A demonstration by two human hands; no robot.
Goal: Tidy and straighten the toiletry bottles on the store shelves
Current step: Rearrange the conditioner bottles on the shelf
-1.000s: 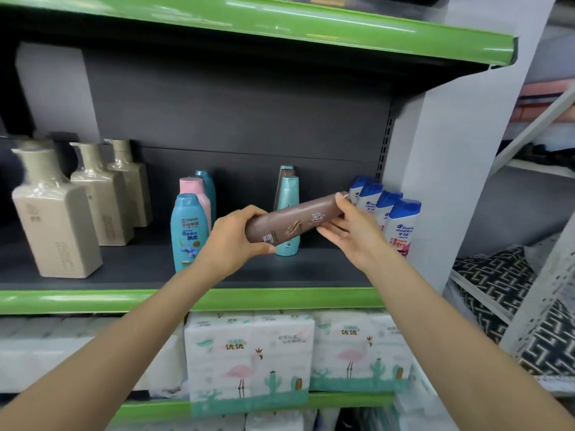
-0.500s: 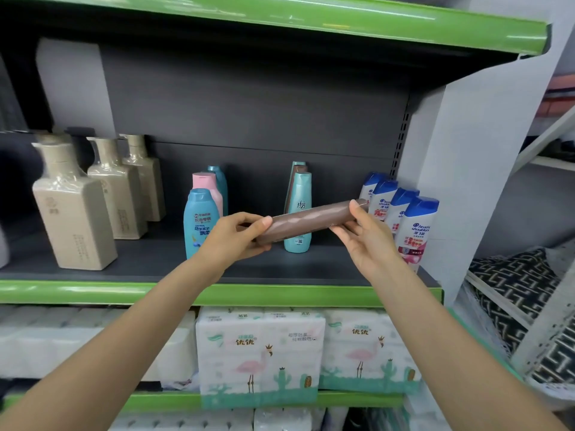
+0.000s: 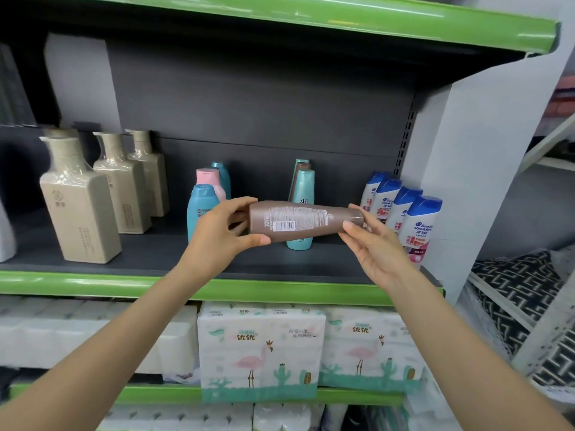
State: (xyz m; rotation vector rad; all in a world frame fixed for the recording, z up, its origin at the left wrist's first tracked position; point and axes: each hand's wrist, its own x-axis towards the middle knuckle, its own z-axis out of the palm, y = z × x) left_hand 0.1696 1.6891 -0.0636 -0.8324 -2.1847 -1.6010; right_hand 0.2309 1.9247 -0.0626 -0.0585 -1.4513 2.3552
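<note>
Now that the slim brown plastic bottle (image 3: 303, 221) has rolled barcode-up, left hand (image 3: 221, 236) gripping its base, right hand (image 3: 375, 244) pinching its cap, standing it on the dark green-edged shelf (image 3: 149, 255) looks next.

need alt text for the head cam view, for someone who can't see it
Two hands hold a brown bottle sideways in front of a store shelf, left hand at its wide end, right hand at its narrow end. Beige, blue, teal and white bottles stand behind.

Both hands — left hand (image 3: 219, 236), right hand (image 3: 378, 248) — hold brown bottle (image 3: 298, 220) sideways, seemingly level.
</note>
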